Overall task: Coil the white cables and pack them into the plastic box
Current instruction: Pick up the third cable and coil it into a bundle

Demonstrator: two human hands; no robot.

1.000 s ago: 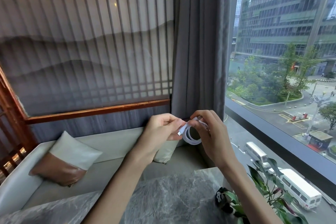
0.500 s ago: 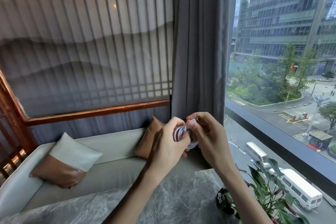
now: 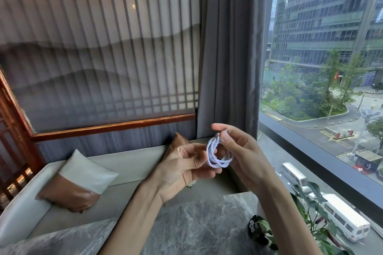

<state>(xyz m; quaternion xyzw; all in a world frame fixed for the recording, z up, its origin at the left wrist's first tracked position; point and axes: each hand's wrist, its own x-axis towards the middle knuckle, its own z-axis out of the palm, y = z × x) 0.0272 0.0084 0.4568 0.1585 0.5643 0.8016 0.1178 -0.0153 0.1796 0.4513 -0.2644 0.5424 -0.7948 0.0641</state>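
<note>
A white cable (image 3: 215,154) wound into a small coil hangs in the air in front of me, above the far edge of the table. My right hand (image 3: 240,151) pinches the top of the coil, with a metal plug tip showing between its fingertips. Palm up, my left hand (image 3: 184,163) has its fingertips touching the coil's left side. The plastic box is not in view.
A grey marble table (image 3: 196,225) lies below my arms. Behind it stands a pale sofa (image 3: 128,163) with brown and white cushions (image 3: 76,184). A potted plant (image 3: 310,232) sits at the table's right edge by the large window (image 3: 323,89). A grey curtain (image 3: 228,51) hangs behind.
My left hand has turned from gripping over the coil to palm up beside it. The coil now hangs from my right fingers, more loops visible. Both hands sit slightly lower.
</note>
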